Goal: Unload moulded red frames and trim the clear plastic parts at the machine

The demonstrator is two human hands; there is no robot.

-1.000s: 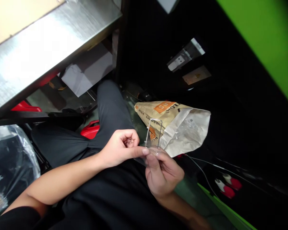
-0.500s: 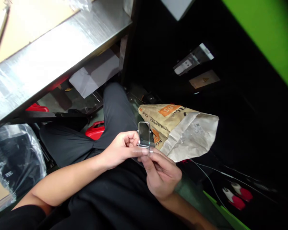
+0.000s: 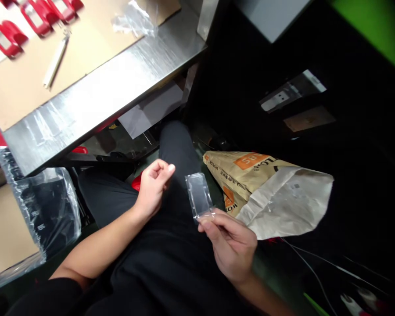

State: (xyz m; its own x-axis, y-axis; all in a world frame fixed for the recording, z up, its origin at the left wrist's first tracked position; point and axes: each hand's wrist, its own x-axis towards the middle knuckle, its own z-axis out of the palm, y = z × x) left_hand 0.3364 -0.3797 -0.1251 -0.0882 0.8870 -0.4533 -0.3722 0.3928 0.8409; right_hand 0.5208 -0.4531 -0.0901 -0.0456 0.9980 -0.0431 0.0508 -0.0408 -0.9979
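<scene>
The bench point(image 3: 125, 83) stood ahead and to your left, with a brown sheet point(image 3: 23, 96) over it, probably laid to keep things off the bare metal. To your right was a paper sack point(image 3: 213, 166) with its mouth turned your way and a pale rim that looked folded back, perhaps so that it stayed open within easy reach; its print ended in "LON" with a registered mark, and an orange panel seemed to read "ABS". Beside the bench's near left corner sat a clear plastic bag point(image 3: 57, 206), likely a wrapper against dust and scratches, with white characters showing there too small to read. Your right hand point(image 3: 235, 241) was beside the sack, its thumb and fingers clamped on one end of a clear rectangular piece. Your left hand point(image 3: 151, 188) was raised apart from it, fingers curled together with the thumb against them, and you held nothing visible there. Red parts point(image 3: 39, 19) were grouped at the far left of the bench, perhaps to keep them together, with a pale slim tool point(image 3: 55, 61) just beside them, both too blurred for any lettering. The clear rectangular piece point(image 3: 200, 195) hung before you, gripped at its near end, presumably leaving its face unsmudged; no writing showed on it.
</scene>
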